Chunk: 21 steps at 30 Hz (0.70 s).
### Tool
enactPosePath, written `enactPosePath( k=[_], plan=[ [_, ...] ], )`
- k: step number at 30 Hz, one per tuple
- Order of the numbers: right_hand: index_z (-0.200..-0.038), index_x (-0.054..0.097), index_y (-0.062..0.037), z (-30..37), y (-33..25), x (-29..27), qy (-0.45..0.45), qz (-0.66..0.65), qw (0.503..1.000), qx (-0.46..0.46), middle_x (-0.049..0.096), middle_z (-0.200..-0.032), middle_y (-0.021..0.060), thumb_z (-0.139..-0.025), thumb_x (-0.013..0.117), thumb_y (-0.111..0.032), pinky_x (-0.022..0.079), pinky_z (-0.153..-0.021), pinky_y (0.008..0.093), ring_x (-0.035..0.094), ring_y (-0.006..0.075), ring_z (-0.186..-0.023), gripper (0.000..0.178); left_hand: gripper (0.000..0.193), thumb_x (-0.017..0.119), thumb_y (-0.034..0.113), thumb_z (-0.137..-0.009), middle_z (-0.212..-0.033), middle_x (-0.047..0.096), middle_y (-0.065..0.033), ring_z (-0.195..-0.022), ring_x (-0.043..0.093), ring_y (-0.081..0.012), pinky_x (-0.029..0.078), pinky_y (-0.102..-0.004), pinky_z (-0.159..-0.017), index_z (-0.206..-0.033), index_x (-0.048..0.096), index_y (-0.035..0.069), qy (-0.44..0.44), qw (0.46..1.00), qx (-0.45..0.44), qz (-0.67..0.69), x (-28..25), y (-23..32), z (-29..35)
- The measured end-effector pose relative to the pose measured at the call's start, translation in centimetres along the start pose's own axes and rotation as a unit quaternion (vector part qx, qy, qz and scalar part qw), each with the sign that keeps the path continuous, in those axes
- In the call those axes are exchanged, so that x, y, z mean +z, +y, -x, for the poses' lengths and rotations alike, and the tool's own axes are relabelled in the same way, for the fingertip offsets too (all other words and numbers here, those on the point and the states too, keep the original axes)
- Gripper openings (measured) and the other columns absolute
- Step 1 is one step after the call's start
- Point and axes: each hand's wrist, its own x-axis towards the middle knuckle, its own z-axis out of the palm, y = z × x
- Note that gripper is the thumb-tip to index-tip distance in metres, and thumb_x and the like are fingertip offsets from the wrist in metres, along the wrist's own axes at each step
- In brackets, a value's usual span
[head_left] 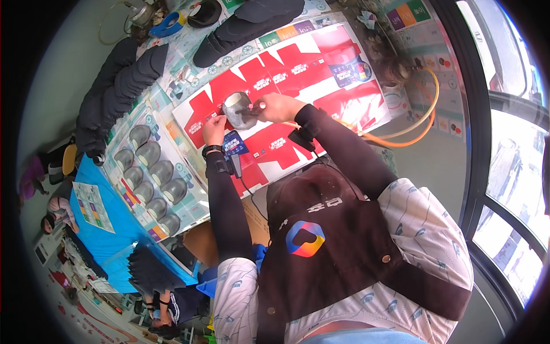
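On a table covered with a red and white printed sheet (pixel 200 109), I hold a grey, rounded cup-shaped piece (pixel 235 103) near the sheet's middle. My left hand (pixel 215 131) pinches it by its left lower edge. My right hand (pixel 281 108) is wrapped around a dark hand tool (pixel 255 111) at the piece's right side; the fingers hide most of it, so its exact kind is unclear. An orange hose (pixel 375 140) runs from under my right forearm toward the right. Similar grey domed pieces (pixel 148 153) lie in rows on a board to the left.
Stacked black curved pieces (pixel 117 80) line the far left, and more black pieces (pixel 249 28) lie at the back. A blue tape roll (pixel 168 24) sits beyond them. Blue sheeting (pixel 94 212) covers a surface at left. Another person (pixel 163 312) is at lower left. Windows (pixel 513 166) stand right.
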Motion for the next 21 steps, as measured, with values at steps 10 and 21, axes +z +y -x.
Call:
enactPosePath(
  k=[10, 21],
  plan=[
    [-0.092, 0.070, 0.0014, 1.7, -0.1, -1.8, -0.050, -0.015, 0.998, 0.041, 0.068, -0.089, 0.0302, -0.085, 0.060, -0.026, 0.053, -0.081, 0.0531, 0.066, 0.0470, -0.090, 0.030, 0.034, 0.075, 0.034, -0.086, -0.081, 0.076, -0.0110, -0.074, 0.072, -0.0195, 0.055, -0.0344, -0.071, -0.096, 0.079, 0.002, -0.001, 0.997, -0.016, -0.073, 0.3, 1.7, -0.4],
    [-0.110, 0.068, -0.0006, 8.3, 3.3, -6.2, 0.046, -0.266, 0.962, 0.045, 0.074, -0.094, 0.0041, -0.085, 0.067, -0.007, 0.045, -0.059, 0.0250, 0.063, 0.0101, -0.077, 0.026, 0.022, 0.072, 0.019, -0.088, -0.090, 0.070, -0.0138, -0.084, 0.071, -0.0269, 0.058, -0.0376, -0.076, -0.096, 0.066, -0.001, 0.180, 0.946, -0.115, 0.242, -4.3, -3.0, 11.7]
  ],
)
